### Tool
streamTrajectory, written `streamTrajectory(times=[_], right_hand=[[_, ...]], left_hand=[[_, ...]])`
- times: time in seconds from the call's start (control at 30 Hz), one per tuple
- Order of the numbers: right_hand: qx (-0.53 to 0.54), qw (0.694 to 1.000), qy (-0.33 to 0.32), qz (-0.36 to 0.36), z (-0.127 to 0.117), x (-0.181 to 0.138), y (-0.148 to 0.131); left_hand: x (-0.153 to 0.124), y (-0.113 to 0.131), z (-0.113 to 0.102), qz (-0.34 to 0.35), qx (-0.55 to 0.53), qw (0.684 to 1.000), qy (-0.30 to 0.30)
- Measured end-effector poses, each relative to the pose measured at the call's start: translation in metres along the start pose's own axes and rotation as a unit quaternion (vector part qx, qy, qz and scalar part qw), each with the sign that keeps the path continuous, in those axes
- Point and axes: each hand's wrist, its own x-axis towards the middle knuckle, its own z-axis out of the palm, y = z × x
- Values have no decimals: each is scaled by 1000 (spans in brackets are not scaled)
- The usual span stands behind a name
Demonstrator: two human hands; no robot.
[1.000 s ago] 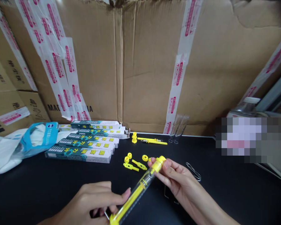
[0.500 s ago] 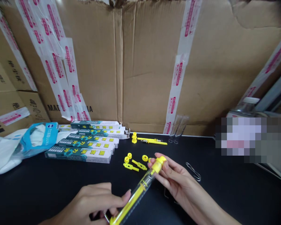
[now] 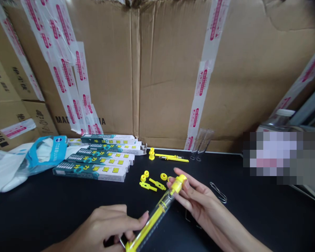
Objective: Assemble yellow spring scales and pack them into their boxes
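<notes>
A clear tubular spring scale (image 3: 155,216) with a yellow inner rod slants across the front of the table. My right hand (image 3: 196,196) grips its yellow cap (image 3: 179,182) at the upper end between thumb and fingers. Around the lower end closes my left hand (image 3: 111,224), its thumb along the tube and a metal hook partly showing beneath the fingers. Just beyond the tube lie yellow flat tabs (image 3: 148,186) and small yellow rings (image 3: 163,176). One more yellow piece is partly hidden behind my right fingers.
Flat printed boxes (image 3: 94,171) lie stacked at the left beside a blue-and-white plastic bag (image 3: 46,150). Farther back are yellow rods (image 3: 173,158), yellow caps (image 3: 152,154) and clear tubes (image 3: 202,143). Metal hooks (image 3: 218,192) rest at the right. Cardboard (image 3: 168,87) walls the back.
The whole view has shifted slightly, so things appear a little farther right. Both hands keep their hold on the spring scale, with hardly any other movement.
</notes>
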Motion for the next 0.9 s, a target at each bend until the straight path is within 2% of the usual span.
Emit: streamTrajectory(times=[0.17, 0.4, 0.63, 0.9], right_hand=[[-23, 1000, 5, -14, 1, 0, -2], [-29, 999, 24, 2, -1, 1, 1], [-21, 1000, 22, -3, 3, 0, -4], [-36, 998, 21, -49, 3, -2, -5]], left_hand=[[-1, 0, 0, -2, 4, 1000, 22], [-3, 1, 1, -11, 2, 1000, 0], [-7, 2, 0, -78, 18, 997, 21], [-6, -6, 4, -65, 0, 998, 26]])
